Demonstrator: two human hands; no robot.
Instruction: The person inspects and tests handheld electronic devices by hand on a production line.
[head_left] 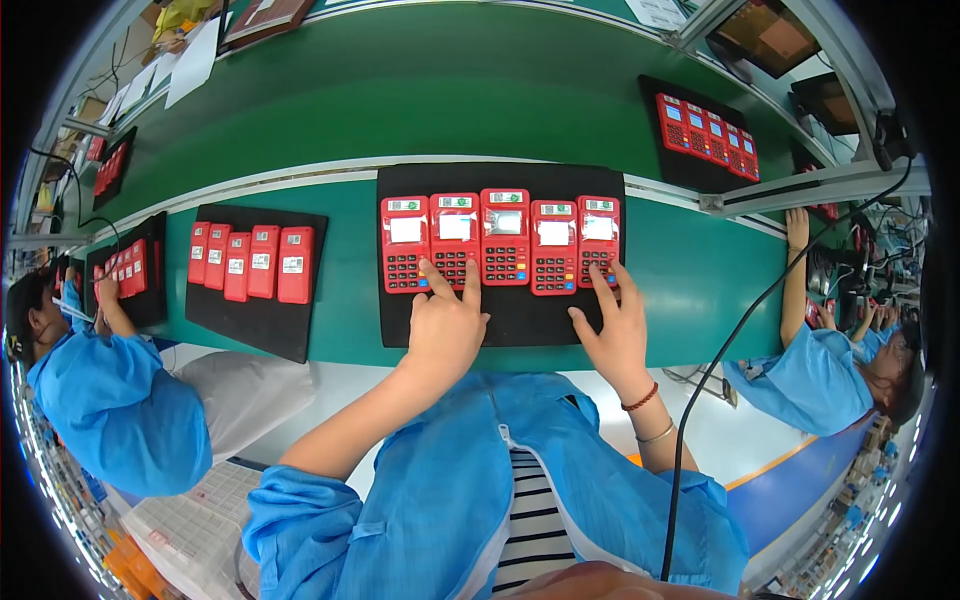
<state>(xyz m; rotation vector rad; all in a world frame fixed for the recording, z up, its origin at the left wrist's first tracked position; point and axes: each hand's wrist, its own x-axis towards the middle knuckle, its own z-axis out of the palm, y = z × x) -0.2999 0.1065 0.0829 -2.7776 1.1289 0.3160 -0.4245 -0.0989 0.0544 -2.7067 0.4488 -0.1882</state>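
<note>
Several red handheld card payment terminals stand side by side on a black mat, screens lit and keypads toward me. My left hand has two fingers stretched out, one at the keypad of the leftmost terminal, the other at that of the second terminal. Spread fingers of my right hand reach the keypad of the rightmost terminal. Between the hands are the middle terminal, set slightly farther back, and the fourth terminal, set slightly nearer. Neither hand grips anything.
Another mat at left carries red terminals lying face down. Across a pale rail, a far-right mat bears more lit terminals. A black cable hangs at right. Co-workers in blue sit on the left and right.
</note>
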